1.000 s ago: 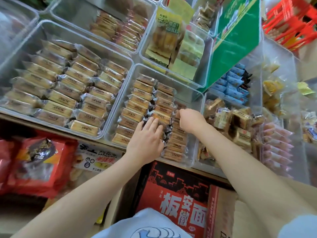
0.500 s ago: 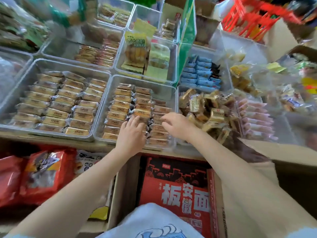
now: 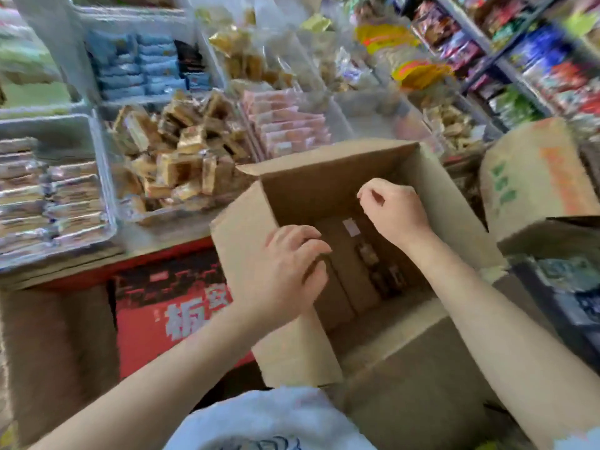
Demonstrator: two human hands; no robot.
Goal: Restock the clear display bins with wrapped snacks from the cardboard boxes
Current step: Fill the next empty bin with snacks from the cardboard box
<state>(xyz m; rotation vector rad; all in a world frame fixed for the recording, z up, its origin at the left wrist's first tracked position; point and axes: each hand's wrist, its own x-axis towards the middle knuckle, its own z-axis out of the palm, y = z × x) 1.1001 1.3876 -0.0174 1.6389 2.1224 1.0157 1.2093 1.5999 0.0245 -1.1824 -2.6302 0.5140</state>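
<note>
White printed shirt front (image 3: pixel 269 420) at bottom edge. Both bare forearms reaching forward over an open brown cardboard box (image 3: pixel 292 345). Left hand (image 3: pixel 285 271) at the box's left wall, fingers curled loosely over the rim; actual grip on the cardboard impossible to tell through the blur. Right hand (image 3: pixel 394 211) inside the opening above the box floor, fingers curled, thumb and forefinger close together, nothing visible between them. Few small dark wrapped snacks (image 3: pixel 378 269) lying low on the box bottom, beside a white label. Left of the box, a red printed carton (image 3: pixel 156 306) under the counter edge. Beyond, clear plastic display bins (image 3: pixel 104 177) holding tan wrapped cakes, pink packets (image 3: pixel 287 125), blue packets (image 3: pixel 136 64). Second brown box (image 3: pixel 532 177) at right; shelves of bright packets farthest back.
</note>
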